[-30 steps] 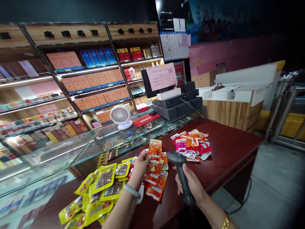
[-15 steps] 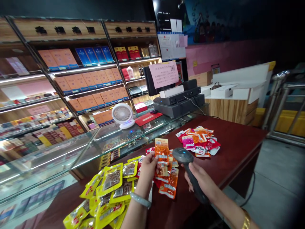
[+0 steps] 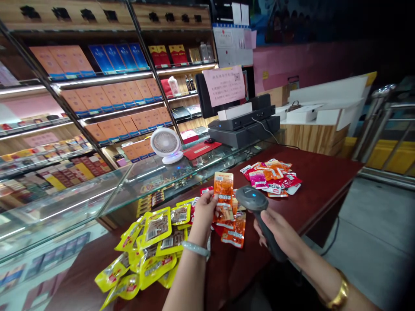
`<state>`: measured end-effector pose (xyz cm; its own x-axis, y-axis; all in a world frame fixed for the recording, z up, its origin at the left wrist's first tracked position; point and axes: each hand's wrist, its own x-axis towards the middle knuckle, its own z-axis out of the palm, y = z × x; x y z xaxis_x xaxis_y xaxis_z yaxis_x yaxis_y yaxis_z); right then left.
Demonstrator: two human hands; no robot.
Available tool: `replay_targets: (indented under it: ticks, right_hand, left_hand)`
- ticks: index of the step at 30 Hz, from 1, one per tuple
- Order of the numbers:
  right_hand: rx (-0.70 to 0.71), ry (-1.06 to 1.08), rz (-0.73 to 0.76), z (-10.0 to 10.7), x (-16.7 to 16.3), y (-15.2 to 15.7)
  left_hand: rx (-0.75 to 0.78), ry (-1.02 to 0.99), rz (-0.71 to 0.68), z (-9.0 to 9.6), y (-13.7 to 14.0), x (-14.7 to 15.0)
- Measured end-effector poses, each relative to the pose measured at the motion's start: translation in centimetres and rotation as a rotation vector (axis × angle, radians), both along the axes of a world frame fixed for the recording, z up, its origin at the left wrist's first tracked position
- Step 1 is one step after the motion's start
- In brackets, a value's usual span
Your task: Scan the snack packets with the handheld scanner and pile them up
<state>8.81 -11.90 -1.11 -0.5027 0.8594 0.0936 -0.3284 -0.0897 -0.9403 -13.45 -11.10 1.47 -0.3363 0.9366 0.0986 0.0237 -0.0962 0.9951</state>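
My left hand pinches an orange snack packet by its left edge and holds it upright over the table. Below it lie more orange packets, with some red ones partly hidden. Wrapped round the handle of a dark grey barcode scanner is my right hand; a small blue light glows on the scanner's head, which is close to the right of the raised packet. Left of my left wrist is a heap of yellow snack packets. Farther back lies a pile of mixed red, orange and pink packets.
The dark red table adjoins a glass display counter. On the counter stand a white fan, a red mat and a monitor with a pink notice. Shelves of boxes line the wall. A metal railing stands right.
The camera view has shifted slightly. My left hand still grips the orange packet and my right hand still has the scanner, both slightly higher in the picture.
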Motion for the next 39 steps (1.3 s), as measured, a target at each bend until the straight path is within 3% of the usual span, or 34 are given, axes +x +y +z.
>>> replay_targets:
  ticks: [15,20,23,26,29,31,33,39]
  right_hand:
    - [0.008,0.073,0.038,2.2,-1.5,1.1]
    - [-0.024,0.097,0.057,1.8,-1.2,1.6]
    - [-0.057,0.096,0.032,0.8,0.3,1.7]
    - [-0.089,0.085,-0.034,-0.1,2.4,2.2]
    - [-0.098,0.089,-0.111,-0.6,4.5,2.9]
    - [-0.1,0.089,-0.153,-0.8,5.7,3.4]
    - [-0.101,0.084,-0.174,-1.0,6.7,3.8]
    - [-0.108,0.099,-0.157,-1.8,7.8,4.1]
  left_hand:
    - [-0.043,0.142,-0.061,0.0,0.1,0.4]
    - [-0.117,0.268,-0.046,0.3,0.0,-0.2]
    - [-0.199,0.544,0.086,0.6,-0.1,-1.2]
    - [-0.258,0.979,0.272,1.1,-0.6,-1.7]
    - [-0.192,1.326,0.555,1.4,-1.2,-1.0]
    - [-0.109,1.41,0.663,1.5,-1.2,-0.2]
    - [-0.063,1.429,0.604,1.5,-0.5,0.9]
    - [-0.166,1.314,0.096,1.5,6.0,6.5]
